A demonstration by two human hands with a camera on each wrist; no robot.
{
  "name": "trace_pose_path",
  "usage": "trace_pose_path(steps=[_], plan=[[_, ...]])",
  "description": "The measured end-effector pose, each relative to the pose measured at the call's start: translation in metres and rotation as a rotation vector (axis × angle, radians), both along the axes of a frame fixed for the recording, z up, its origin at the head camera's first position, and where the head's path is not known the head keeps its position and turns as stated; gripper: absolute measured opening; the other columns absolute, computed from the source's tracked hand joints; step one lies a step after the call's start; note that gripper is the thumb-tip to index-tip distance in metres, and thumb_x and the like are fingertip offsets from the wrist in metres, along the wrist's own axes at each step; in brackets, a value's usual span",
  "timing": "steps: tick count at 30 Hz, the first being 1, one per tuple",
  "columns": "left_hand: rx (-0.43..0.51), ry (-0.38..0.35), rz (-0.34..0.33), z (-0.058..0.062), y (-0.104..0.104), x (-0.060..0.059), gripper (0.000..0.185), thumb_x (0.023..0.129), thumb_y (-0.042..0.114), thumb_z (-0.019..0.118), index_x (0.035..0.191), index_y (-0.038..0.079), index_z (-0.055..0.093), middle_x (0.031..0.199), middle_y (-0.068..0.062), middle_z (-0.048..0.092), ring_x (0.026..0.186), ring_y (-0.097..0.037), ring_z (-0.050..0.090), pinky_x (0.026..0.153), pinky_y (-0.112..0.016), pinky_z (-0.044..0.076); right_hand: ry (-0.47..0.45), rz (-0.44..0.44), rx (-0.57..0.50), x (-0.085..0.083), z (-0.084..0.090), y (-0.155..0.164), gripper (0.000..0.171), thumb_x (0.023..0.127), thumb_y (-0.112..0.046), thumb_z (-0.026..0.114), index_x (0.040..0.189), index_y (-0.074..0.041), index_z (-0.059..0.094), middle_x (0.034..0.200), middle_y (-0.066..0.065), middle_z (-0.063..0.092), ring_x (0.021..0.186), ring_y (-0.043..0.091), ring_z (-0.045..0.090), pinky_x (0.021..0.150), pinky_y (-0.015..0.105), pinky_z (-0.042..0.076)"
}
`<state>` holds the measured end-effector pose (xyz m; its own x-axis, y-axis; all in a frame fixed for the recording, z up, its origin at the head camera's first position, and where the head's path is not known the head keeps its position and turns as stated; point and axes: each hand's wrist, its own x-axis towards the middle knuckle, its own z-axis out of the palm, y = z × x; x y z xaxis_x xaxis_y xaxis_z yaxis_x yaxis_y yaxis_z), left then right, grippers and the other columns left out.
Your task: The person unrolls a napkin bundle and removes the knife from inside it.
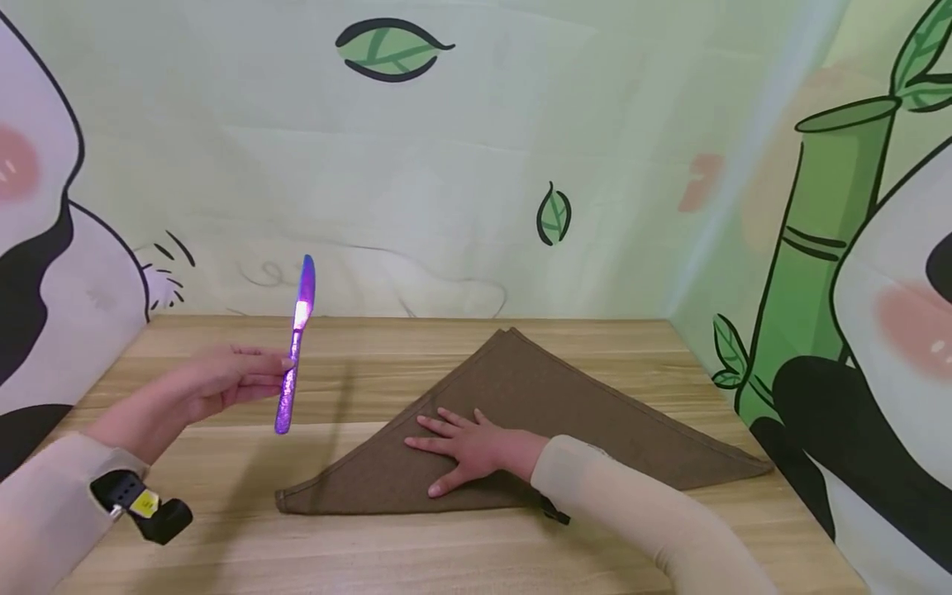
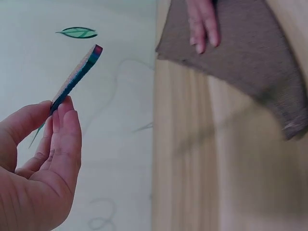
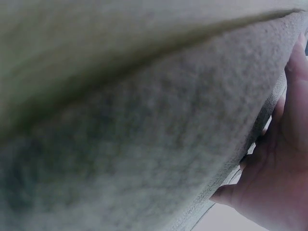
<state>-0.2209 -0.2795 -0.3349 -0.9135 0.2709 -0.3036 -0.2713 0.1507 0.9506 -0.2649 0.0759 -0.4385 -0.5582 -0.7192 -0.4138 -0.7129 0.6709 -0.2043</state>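
Observation:
A shiny purple-blue table knife (image 1: 295, 355) stands nearly upright in the air, blade up, left of the cloth in the head view. My left hand (image 1: 226, 382) pinches its handle between thumb and fingertips; in the left wrist view the knife (image 2: 74, 79) shows edge-on above the fingers. A brown cloth napkin (image 1: 595, 413), folded into a triangle, lies on the table with its peak pointing away. Spread flat on the napkin's left-middle part, my right hand (image 1: 476, 446) rests with fingers apart. The right wrist view has the cloth (image 3: 159, 115) close up and blurred.
The wooden table (image 1: 416, 554) ends at a pale green backdrop (image 1: 446, 207) printed with leaves. Printed pandas flank both sides, with a bamboo stalk at the right. A dark camera strap (image 1: 141, 504) sits on the left wrist.

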Motion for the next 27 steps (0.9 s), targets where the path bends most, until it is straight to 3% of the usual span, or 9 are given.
trace_pose_path(steps=[6, 13, 22, 27], plan=[[-0.053, 0.029, -0.016, 0.021, -0.004, -0.015, 0.036, 0.106, 0.008, 0.05, 0.087, 0.026, 0.075, 0.086, 0.012, 0.076, 0.083, -0.001, 0.073, 0.084, -0.018, 0.061, 0.005, 0.005, 0.004, 0.001, 0.002, 0.001, 0.081, 0.096, -0.06, 0.06, 0.163, -0.042, 0.018, 0.176, -0.01, 0.003, 0.164, 0.023, -0.003, 0.128, 0.069, 0.009], [-0.08, 0.023, 0.025, 0.039, -0.007, -0.028, 0.033, 0.106, 0.011, 0.053, 0.087, 0.028, 0.075, 0.087, 0.011, 0.077, 0.084, -0.002, 0.075, 0.084, -0.018, 0.061, 0.013, 0.006, -0.002, 0.002, 0.002, 0.001, 0.081, 0.096, -0.06, 0.061, 0.163, -0.042, 0.02, 0.176, -0.009, 0.004, 0.164, 0.024, -0.001, 0.127, 0.069, 0.01], [-0.081, -0.014, 0.036, 0.047, -0.007, -0.045, 0.033, 0.107, 0.016, 0.054, 0.083, 0.027, 0.075, 0.084, 0.012, 0.077, 0.082, -0.001, 0.075, 0.083, -0.018, 0.061, 0.017, -0.005, 0.008, 0.001, 0.001, 0.003, 0.081, 0.096, -0.061, 0.061, 0.163, -0.043, 0.019, 0.175, -0.01, 0.004, 0.164, 0.023, -0.001, 0.127, 0.069, 0.011], [-0.056, -0.049, 0.053, 0.044, -0.009, -0.053, 0.032, 0.106, 0.017, 0.055, 0.082, 0.025, 0.075, 0.083, 0.011, 0.077, 0.08, -0.002, 0.075, 0.082, -0.019, 0.062, 0.003, -0.002, 0.01, 0.001, 0.004, 0.001, 0.081, 0.096, -0.06, 0.061, 0.163, -0.042, 0.019, 0.175, -0.011, 0.003, 0.164, 0.023, -0.002, 0.128, 0.068, 0.009]])
